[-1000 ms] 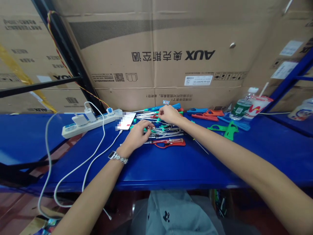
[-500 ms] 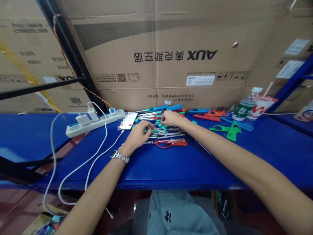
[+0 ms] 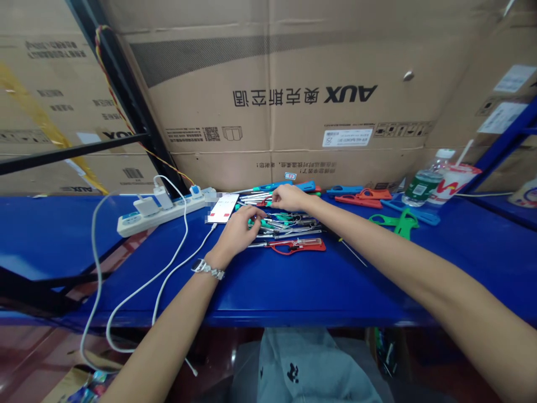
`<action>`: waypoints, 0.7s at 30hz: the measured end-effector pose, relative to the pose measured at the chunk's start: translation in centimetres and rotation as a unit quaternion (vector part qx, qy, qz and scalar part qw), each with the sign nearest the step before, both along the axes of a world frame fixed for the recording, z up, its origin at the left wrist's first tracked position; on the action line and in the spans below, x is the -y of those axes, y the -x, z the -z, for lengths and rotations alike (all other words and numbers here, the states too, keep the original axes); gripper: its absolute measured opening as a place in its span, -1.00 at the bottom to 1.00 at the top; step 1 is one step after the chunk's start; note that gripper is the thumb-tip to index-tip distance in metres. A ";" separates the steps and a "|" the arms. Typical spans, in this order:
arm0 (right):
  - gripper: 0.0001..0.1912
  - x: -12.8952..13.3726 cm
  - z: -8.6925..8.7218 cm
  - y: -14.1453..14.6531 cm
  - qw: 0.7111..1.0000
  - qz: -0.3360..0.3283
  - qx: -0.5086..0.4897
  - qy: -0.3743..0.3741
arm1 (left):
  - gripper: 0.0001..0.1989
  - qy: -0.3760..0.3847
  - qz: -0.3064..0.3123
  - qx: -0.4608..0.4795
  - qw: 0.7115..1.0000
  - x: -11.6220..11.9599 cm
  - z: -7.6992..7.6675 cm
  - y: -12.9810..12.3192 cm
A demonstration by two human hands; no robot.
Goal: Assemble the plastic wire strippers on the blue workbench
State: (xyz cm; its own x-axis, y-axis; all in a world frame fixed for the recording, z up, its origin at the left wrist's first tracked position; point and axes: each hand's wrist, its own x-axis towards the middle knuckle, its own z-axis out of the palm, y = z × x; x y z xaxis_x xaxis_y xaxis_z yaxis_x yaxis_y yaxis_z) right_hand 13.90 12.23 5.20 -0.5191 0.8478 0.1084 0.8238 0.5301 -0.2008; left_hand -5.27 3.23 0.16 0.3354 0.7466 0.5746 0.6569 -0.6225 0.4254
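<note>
My left hand (image 3: 242,228) is at the left side of a pile of thin metal rods with green ends (image 3: 289,221). Its fingers are curled toward the thumb, and whatever they hold is too small to make out. Farther back, my right hand (image 3: 289,197) pinches down into the pile by a red piece; its fingertips hide what is in them. In front of the pile lies a red lighter shell (image 3: 300,245), with a metal tube running left from it and a clear part inside. A blue lighter shell (image 3: 306,186) lies behind my right hand.
Red shells (image 3: 364,197) and a green shell (image 3: 405,223) lie to the right, by a water bottle (image 3: 420,187) and a paper cup (image 3: 448,182). A screwdriver (image 3: 354,253) rests under my right forearm. A white phone-like slab (image 3: 224,208) and power strip (image 3: 168,212) are left.
My right hand has shifted slightly left and back over the pile. My left hand stays nearly in place. The whole view has moved a little.
</note>
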 end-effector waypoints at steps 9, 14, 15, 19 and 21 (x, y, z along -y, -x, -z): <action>-0.83 8.3 0.6 -5.5 0.945 -0.116 -0.285 0.110 | -0.84 -0.149 0.103 -0.054 0.982 2.2 -1.1 -2.6; -0.75 11.0 2.7 -6.7 0.875 -0.090 -0.436 0.188 | -0.88 -0.070 0.143 0.037 0.986 2.5 -0.6 -3.7; -0.74 11.2 3.0 -6.7 0.869 -0.089 -0.452 0.182 | -0.82 -0.041 0.153 0.059 0.986 2.6 -0.6 -3.8; -0.73 11.3 3.7 -6.6 0.861 -0.101 -0.476 0.152 | -0.68 0.045 0.186 0.095 0.977 2.9 -0.5 -4.2; -0.75 11.3 3.9 -6.4 0.858 -0.098 -0.481 0.148 | -0.71 0.073 0.185 0.108 0.974 3.1 -0.6 -4.3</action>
